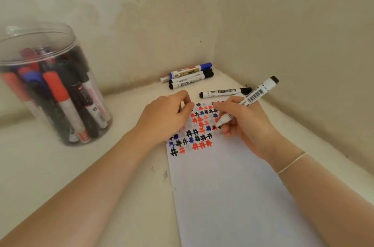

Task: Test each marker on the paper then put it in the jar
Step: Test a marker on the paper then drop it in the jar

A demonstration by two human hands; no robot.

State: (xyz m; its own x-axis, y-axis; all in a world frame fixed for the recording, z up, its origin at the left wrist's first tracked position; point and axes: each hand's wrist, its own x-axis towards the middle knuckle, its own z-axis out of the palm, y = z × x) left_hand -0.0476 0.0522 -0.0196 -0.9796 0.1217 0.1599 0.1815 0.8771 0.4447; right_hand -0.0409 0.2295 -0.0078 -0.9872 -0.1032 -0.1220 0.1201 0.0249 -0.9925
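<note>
At centre right of the frame, the right hand (242, 123) pinches a light, stiff marker (248, 102) near its tip, nib on the paper (232, 186). The left hand (166, 115), curled fingers pinching something small, probably its cap, rests on the sheet. Slick barrel: hold low.

Bare table (125, 117) lies open between jar (50, 84) and paper (228, 186).

Clear glossy plastic jar (60, 93) — matt white paper (222, 186)
</note>
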